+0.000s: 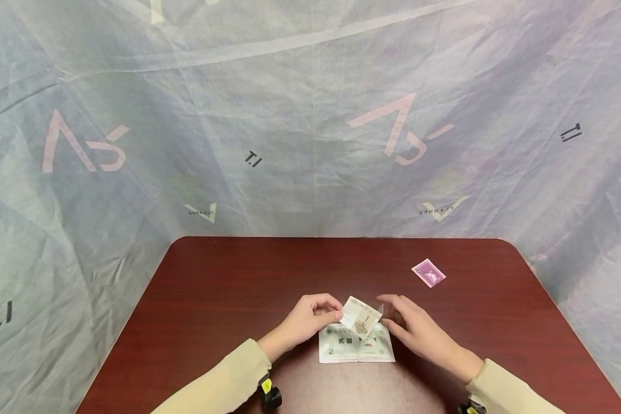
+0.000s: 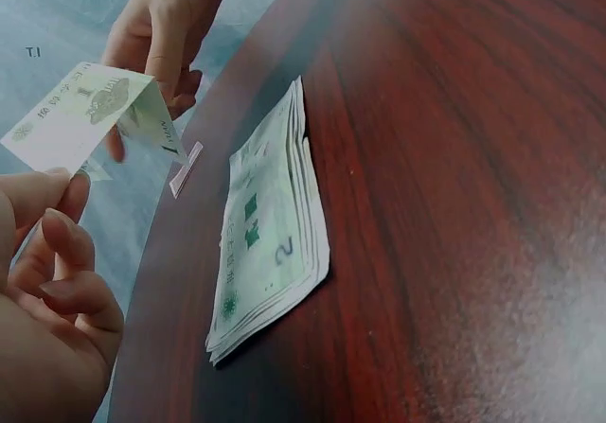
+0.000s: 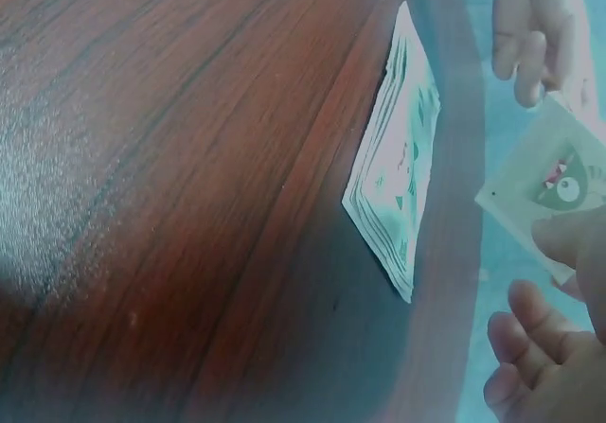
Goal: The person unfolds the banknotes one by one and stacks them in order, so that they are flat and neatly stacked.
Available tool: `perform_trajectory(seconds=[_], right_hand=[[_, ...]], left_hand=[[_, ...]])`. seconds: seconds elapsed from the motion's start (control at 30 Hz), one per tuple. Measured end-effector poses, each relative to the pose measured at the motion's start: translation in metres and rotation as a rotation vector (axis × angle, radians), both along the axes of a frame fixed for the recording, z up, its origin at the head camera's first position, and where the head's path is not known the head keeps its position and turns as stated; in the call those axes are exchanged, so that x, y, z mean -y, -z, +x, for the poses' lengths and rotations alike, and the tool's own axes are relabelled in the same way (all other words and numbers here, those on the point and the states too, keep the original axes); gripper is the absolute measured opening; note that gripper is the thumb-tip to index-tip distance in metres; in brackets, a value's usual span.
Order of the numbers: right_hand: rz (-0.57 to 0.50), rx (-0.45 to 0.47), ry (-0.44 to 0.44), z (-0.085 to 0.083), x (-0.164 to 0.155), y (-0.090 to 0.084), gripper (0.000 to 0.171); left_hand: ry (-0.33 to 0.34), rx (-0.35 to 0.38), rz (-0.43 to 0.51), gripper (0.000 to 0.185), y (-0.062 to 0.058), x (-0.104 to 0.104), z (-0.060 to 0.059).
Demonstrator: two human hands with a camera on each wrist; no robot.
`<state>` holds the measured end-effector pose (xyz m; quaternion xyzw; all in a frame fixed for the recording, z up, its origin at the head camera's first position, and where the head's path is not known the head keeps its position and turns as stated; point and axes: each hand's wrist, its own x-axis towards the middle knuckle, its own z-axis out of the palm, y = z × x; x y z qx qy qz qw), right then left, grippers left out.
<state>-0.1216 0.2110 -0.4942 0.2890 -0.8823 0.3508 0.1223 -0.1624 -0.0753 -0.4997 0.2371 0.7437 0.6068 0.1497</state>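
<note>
Wrinkled sheeting backed the table (image 1: 212,276); left hand (image 1: 310,319) pinched the folded note (image 1: 361,317) above the stack (image 1: 357,348), right hand (image 1: 414,328) loosely spread beside; a steady corner pinch seemed best.

A dark reddish-brown wooden table with rounded far corners (image 1: 227,287) carries everything here, its glossy grain catching a pale sheen of light. Flat on it, near the front edge and about the middle, lies a neat stack of pale green paper banknotes (image 1: 356,347), the top one showing a printed "2"; the wrist views show the stack (image 2: 270,243) several notes thick, edges slightly fanned. Far off to the right, well apart from that stack, a small purple-pink rectangular card (image 1: 428,272) rests on the wood, turned at an angle. At the near edge a small black and yellow object (image 1: 269,394) shows at the left.
</note>
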Motion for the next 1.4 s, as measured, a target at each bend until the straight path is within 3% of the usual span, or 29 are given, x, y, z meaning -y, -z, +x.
perform_trajectory(seconds=[0.23,0.4,0.53,0.77,0.83,1.03,1.23,1.4], right_hand=[[-0.032,-0.021,0.087,0.002,0.000,0.003,0.029],[-0.068,0.059,0.129,0.002,-0.002,0.001,0.024],[-0.088,0.114,0.110,0.001,-0.002,-0.001,0.022],[-0.103,0.041,0.107,0.001,0.005,-0.001,0.022],[-0.112,0.056,0.119,0.001,0.007,-0.001,0.020],[-0.112,0.116,0.135,0.006,0.008,0.000,0.016],[-0.129,0.149,0.126,0.007,0.005,0.002,0.013],[-0.158,0.158,0.133,0.006,0.002,0.002,0.017]], left_hand=[[-0.079,0.055,0.072,0.012,0.005,0.002,0.002],[-0.139,0.089,0.104,0.012,0.012,0.005,0.003],[-0.198,0.114,0.118,0.013,0.015,0.006,0.004],[-0.271,0.132,0.132,0.009,0.019,0.004,0.006],[-0.267,0.091,0.093,0.006,0.020,0.005,0.006],[-0.206,-0.121,-0.114,0.006,0.022,0.012,0.004],[-0.177,-0.185,-0.075,0.015,0.018,0.017,0.003],[-0.168,-0.372,-0.147,0.020,0.014,0.016,0.003]])
